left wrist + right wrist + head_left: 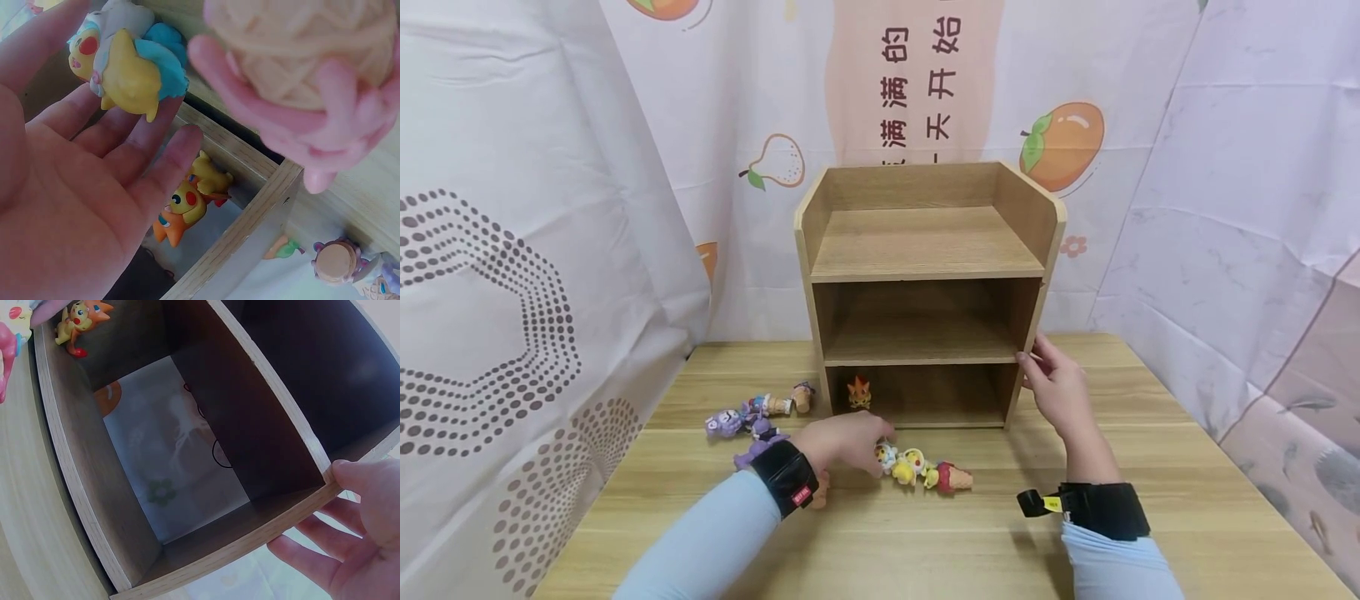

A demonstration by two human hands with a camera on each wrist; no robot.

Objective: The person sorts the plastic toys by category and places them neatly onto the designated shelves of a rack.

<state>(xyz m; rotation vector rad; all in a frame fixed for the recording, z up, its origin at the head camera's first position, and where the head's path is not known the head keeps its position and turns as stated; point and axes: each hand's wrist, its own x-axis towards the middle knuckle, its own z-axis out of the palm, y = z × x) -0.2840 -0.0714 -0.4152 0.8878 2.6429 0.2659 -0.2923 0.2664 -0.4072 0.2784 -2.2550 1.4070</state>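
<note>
A three-level wooden shelf [928, 273] stands on the table. In its bottom compartment stands an orange-and-yellow figurine [859, 393] [185, 209] [80, 317]. My left hand [848, 443] [75, 206] reaches over a row of small figurines in front of the shelf. Its straight fingers touch a yellow, white and blue figurine [125, 62] [887, 456]. A pink ice-cream figurine [300, 69] looms blurred in front of the left wrist camera. My right hand [1051, 385] [350, 550] rests on the shelf's right side wall [294, 519], thumb on the front edge and fingers along the outer face.
More figurines lie on the table: a yellow one [912, 467], a pink cone one [952, 477], purple ones [727, 421] and cone ones [784, 405] at the left. Fruit-printed curtains [512, 250] hang close behind and at both sides.
</note>
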